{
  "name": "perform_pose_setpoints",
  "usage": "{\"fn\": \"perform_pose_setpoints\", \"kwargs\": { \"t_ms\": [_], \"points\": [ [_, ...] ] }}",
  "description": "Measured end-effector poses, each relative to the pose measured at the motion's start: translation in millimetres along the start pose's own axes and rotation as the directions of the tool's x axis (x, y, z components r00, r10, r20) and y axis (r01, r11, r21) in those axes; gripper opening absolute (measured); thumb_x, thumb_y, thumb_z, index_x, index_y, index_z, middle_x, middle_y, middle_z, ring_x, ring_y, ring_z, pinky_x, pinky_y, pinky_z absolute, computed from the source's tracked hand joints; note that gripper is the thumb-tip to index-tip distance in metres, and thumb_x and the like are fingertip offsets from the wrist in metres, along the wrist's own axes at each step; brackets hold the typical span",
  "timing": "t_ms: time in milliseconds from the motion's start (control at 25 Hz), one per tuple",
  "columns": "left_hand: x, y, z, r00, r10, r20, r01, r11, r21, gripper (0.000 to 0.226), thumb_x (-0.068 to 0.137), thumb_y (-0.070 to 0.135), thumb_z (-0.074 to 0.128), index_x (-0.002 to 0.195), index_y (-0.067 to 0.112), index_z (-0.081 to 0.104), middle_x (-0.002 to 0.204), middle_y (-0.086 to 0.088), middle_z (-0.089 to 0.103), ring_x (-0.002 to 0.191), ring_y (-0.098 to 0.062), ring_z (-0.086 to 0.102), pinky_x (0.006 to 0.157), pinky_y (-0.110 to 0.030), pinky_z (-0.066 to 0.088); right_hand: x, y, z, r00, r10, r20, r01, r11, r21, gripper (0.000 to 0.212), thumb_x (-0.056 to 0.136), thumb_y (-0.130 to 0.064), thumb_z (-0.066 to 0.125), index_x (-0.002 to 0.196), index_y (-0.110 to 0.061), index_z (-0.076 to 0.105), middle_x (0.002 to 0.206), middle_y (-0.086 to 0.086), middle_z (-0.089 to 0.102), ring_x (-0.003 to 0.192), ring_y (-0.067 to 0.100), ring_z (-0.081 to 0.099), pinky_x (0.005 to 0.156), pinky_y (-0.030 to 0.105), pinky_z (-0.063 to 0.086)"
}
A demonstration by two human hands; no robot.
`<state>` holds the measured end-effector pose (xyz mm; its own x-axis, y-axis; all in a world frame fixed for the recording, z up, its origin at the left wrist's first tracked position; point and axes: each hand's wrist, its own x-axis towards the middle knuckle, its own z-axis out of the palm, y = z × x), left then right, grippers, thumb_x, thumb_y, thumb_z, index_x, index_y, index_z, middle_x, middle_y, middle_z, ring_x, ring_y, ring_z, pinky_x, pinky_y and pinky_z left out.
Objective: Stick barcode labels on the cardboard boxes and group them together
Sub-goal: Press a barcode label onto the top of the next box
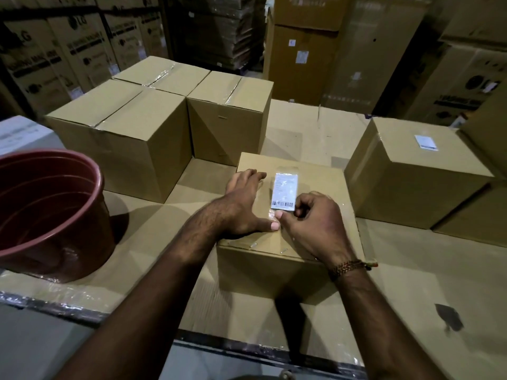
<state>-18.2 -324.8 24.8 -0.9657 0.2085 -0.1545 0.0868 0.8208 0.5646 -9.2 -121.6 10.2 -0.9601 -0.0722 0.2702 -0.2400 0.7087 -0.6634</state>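
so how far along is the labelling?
Done: the box on the right carries a label. In hand: left hand steadies the near box while right hand presses down a barcode label. Left: three boxes behind show no label on top, and the labelled ones aren't grouped.

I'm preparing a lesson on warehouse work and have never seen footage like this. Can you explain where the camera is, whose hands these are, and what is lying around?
The single picture comes from a camera worn on a person's head, looking down at their own hands. The left hand lies flat on a small cardboard box, steadying it. The right hand pinches the near end of a barcode label lying on the box top. Three unlabelled boxes stand grouped behind, a labelled box at right, and a red bucket at left.
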Motion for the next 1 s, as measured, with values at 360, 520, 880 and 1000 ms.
{"fn": "perform_pose_setpoints", "kwargs": {
  "t_ms": [360, 520, 880, 1000],
  "points": [
    [1.4, -0.7, 2.3, 1.0, 0.017, -0.017, -0.018, 1.0, -0.013, 0.131, 0.073, 0.064, 0.088, 0.169, 0.027, 0.007, 0.175, 0.01, -0.002, 0.162, -0.016, -0.005, 0.131, -0.049, 0.016, -1.7, 5.2, -6.1, 0.99, -0.067, 0.123, 0.072, 0.997, -0.03, 0.026, 0.09, -0.042, 0.08, 0.111, -0.027, 0.078, 0.084, -0.007, 0.057, 0.091, 0.02, 0.049, 0.076, 0.036, 0.044],
    [-1.0, -5.2, 1.7, 0.998, 0.038, -0.04, -0.04, 0.998, -0.039, 0.131, 0.072, 0.065, 0.088, 0.169, 0.027, 0.009, 0.175, 0.009, 0.004, 0.161, -0.014, -0.003, 0.131, -0.047, 0.016, -11.4, -0.4, 4.1, 0.999, -0.024, 0.03, 0.026, 0.998, -0.065, 0.025, 0.083, -0.042, 0.083, 0.101, -0.025, 0.077, 0.082, -0.009, 0.06, 0.089, 0.022, 0.052, 0.079, 0.04, 0.05],
    [-2.7, -4.4, 3.2, 0.995, 0.059, -0.084, -0.065, 0.995, -0.07, 0.127, 0.072, 0.058, 0.091, 0.168, 0.025, 0.013, 0.173, 0.006, 0.012, 0.16, -0.014, 0.002, 0.13, -0.042, 0.017, -21.6, -5.0, 14.7, 0.999, -0.006, -0.042, 0.003, 0.996, -0.086, 0.026, 0.087, -0.048, 0.071, 0.087, -0.022, 0.071, 0.087, -0.012, 0.065, 0.094, 0.02, 0.053, 0.088, 0.046, 0.05],
    [-2.8, -4.6, 2.3, 0.996, 0.062, -0.07, -0.067, 0.995, -0.072, 0.13, 0.071, 0.059, 0.091, 0.168, 0.027, 0.011, 0.173, 0.006, 0.009, 0.16, -0.014, 0.0, 0.131, -0.048, 0.019, -23.1, -6.6, 10.8, 0.999, 0.002, -0.047, -0.003, 0.999, -0.037, 0.022, 0.086, -0.043, 0.077, 0.089, -0.023, 0.07, 0.083, -0.013, 0.065, 0.091, 0.018, 0.053, 0.083, 0.044, 0.051]
  ]
}}
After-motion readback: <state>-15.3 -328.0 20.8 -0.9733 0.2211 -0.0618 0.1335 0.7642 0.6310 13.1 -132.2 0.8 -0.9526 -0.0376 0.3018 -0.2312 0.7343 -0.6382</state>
